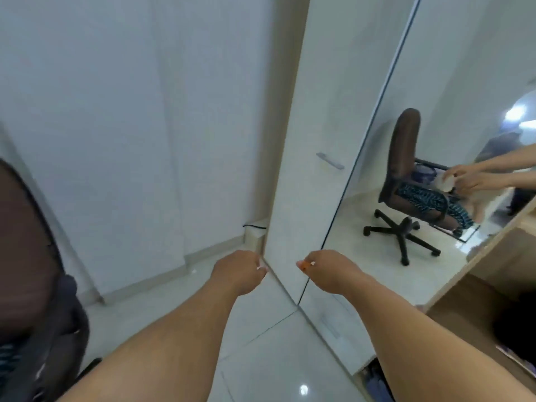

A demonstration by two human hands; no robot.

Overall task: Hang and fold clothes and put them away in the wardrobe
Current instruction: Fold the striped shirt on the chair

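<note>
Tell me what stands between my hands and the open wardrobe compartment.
Nothing visible does. The wooden compartment lies open beside the right hand; the mirrored door stands ahead of it and the left hand, not across that path.

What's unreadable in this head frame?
- Left hand and right hand: seen from behind, so the grip is hidden.
- Small orange-tipped thing at the right hand: too small to identify.
- Wardrobe shelf contents: cut off at the right edge.
- Chair: cropped, blurred.

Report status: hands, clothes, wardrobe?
Left hand and right hand curled, hold unclear. Patterned cloth on chair, seen in mirror. Wardrobe door ahead.
</note>
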